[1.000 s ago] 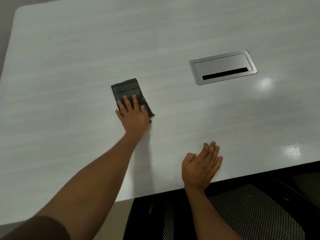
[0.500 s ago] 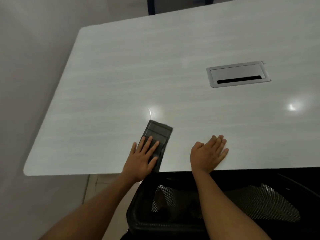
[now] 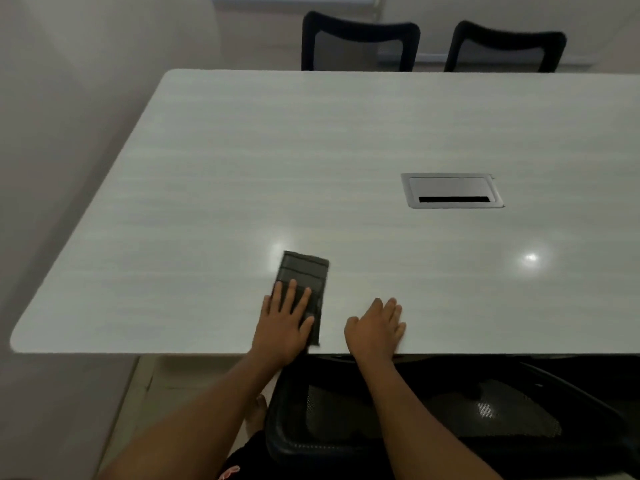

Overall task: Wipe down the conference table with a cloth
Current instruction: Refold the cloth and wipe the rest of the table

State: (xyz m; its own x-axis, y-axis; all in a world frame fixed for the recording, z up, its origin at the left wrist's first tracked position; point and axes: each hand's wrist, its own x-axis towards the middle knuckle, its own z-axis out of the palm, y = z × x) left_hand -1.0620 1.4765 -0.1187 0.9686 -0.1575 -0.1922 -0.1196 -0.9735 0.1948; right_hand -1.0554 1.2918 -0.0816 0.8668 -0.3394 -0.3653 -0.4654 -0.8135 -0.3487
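A folded dark grey cloth (image 3: 304, 271) lies flat on the pale conference table (image 3: 311, 161), close to the near edge. My left hand (image 3: 284, 323) presses down on the cloth's near half with fingers spread; the far half shows beyond my fingertips. Just right of the cloth, my right hand (image 3: 377, 327) rests flat on the bare tabletop at the near edge, fingers together, holding nothing.
A metal cable hatch (image 3: 452, 190) is set into the table at centre right. A black mesh chair (image 3: 433, 420) stands under the near edge below my hands. Two black chairs (image 3: 360, 41) stand at the far side. A wall runs along the left.
My left hand has dragged the cloth from mid-table back toward the near edge. My right hand has stayed at the near edge, and my head has pulled back, so more of the table shows.
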